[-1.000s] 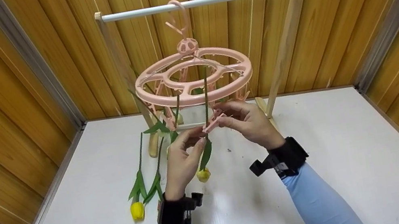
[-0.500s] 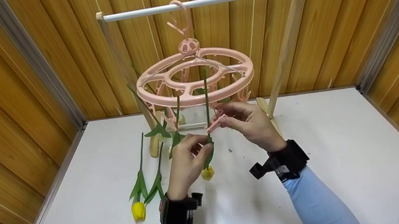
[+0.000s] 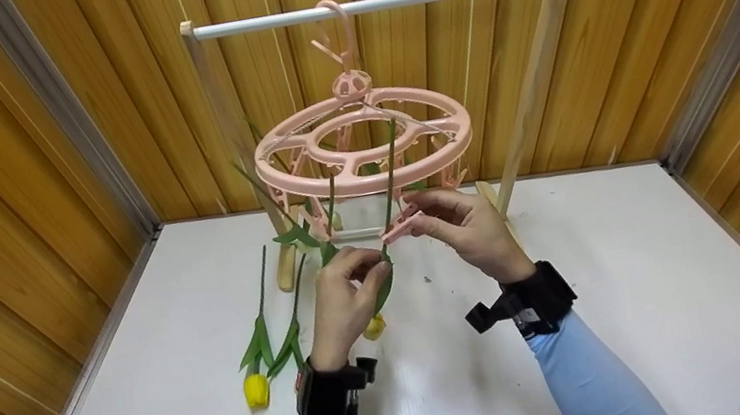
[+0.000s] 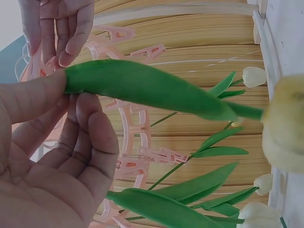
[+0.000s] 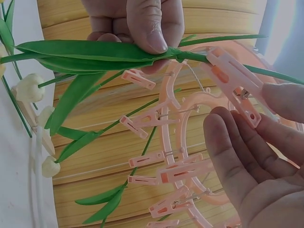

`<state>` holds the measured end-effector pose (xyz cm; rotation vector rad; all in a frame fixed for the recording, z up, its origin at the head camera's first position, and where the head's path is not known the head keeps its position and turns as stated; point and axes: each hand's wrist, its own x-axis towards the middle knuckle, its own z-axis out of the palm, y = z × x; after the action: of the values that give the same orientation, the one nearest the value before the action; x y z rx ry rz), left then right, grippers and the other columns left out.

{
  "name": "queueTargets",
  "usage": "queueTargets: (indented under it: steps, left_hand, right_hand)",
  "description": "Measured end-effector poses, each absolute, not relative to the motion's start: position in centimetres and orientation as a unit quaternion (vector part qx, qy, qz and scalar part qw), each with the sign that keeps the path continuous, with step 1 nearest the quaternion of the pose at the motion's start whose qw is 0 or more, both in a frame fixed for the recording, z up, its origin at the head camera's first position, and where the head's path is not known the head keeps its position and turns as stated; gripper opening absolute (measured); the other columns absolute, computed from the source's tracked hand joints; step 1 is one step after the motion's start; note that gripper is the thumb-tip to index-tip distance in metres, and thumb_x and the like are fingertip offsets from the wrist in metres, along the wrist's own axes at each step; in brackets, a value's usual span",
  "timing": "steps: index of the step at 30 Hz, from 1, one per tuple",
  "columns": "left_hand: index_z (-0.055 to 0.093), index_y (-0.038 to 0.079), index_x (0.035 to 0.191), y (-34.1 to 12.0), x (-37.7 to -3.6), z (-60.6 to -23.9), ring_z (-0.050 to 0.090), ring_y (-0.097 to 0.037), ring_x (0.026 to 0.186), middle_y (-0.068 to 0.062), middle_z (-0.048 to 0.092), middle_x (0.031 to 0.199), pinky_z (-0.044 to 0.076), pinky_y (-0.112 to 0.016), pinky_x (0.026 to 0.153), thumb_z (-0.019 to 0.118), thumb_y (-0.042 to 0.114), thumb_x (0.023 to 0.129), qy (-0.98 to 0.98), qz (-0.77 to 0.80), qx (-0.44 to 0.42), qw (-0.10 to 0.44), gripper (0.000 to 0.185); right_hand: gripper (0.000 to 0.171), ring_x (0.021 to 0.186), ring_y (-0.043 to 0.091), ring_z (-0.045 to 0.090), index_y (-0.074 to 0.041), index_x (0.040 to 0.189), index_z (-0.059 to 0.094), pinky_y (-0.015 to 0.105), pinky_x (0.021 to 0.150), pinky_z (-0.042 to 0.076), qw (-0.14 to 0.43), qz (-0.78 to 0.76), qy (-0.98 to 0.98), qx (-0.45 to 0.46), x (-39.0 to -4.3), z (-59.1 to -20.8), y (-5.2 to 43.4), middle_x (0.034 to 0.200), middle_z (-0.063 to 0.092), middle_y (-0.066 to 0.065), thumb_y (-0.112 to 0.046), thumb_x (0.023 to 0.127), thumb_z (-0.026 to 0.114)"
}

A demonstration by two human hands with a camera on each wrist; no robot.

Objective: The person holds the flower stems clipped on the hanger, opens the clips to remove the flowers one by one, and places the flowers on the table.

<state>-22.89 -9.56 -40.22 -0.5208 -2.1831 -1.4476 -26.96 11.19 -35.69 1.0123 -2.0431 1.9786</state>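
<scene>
A pink round clip hanger [image 3: 365, 155] hangs by its hook from the white rod [image 3: 380, 3] of a wooden rack. My left hand [image 3: 373, 261] pinches the stem and leaf of a yellow tulip [image 3: 374, 327], which hangs bloom down under the hanger. In the left wrist view its thumb and fingers [image 4: 71, 114] close on the green leaf [image 4: 142, 88]. My right hand [image 3: 418, 220] pinches a pink clip [image 3: 400, 226] that sits on the same stem. The right wrist view shows this clip [image 5: 232, 83] across the stem between my fingertips [image 5: 223, 142].
Two more yellow tulips [image 3: 255, 390] lie on the white table [image 3: 662, 308] to the left. Other stems [image 3: 331, 203] hang from clips on the hanger's left side. Wooden walls close in the table on three sides.
The held stem has tilted, its top swinging right under the ring. My left hand has dropped slightly along the stem. My right hand stays on the clip.
</scene>
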Motion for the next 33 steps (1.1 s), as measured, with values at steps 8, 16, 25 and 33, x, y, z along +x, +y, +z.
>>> queueTargets:
  steps: [8,16,25,33]
  left_hand:
    - [0.077,0.000,0.094,-9.6,-22.9,-40.4,0.064,-0.015,0.075,-0.007,0.071,0.089,0.053,-0.027,0.069,0.074,0.001,0.092,-0.793,-0.528,-0.190,0.238,0.004]
    - [0.077,0.000,0.093,-9.5,-23.0,-40.3,0.065,-0.016,0.075,-0.008,0.071,0.089,0.055,-0.027,0.069,0.074,0.001,0.092,-0.791,-0.529,-0.190,0.241,0.004]
    - [0.077,0.000,0.094,-9.3,-23.0,-40.2,0.063,-0.015,0.075,-0.008,0.070,0.089,0.053,-0.026,0.070,0.074,0.003,0.093,-0.792,-0.535,-0.187,0.227,0.004]
    - [0.077,0.001,0.095,-9.1,-23.1,-40.2,0.065,-0.016,0.079,-0.007,0.070,0.089,0.054,-0.028,0.072,0.074,0.002,0.093,-0.797,-0.534,-0.179,0.217,0.005]
  right_hand:
    - [0.036,0.102,0.018,0.073,0.010,0.134,0.062,0.033,0.088,0.058,0.074,0.650,-0.676,0.339,-27.0,-36.1,11.1,0.113,0.072,0.027,0.003,0.099,0.064]
    - [0.032,0.098,0.017,0.073,0.014,0.129,0.063,0.031,0.085,0.059,0.089,0.663,-0.671,0.320,-26.8,-36.3,10.8,0.112,0.073,0.026,0.006,0.098,0.063]
    - [0.027,0.094,0.018,0.073,0.010,0.124,0.066,0.032,0.083,0.059,0.088,0.679,-0.666,0.296,-26.5,-36.5,10.6,0.111,0.074,0.023,0.005,0.097,0.065]
    - [0.024,0.088,0.018,0.072,0.010,0.121,0.067,0.033,0.083,0.059,0.091,0.698,-0.649,0.288,-26.6,-37.0,10.5,0.107,0.075,0.012,0.003,0.098,0.065]
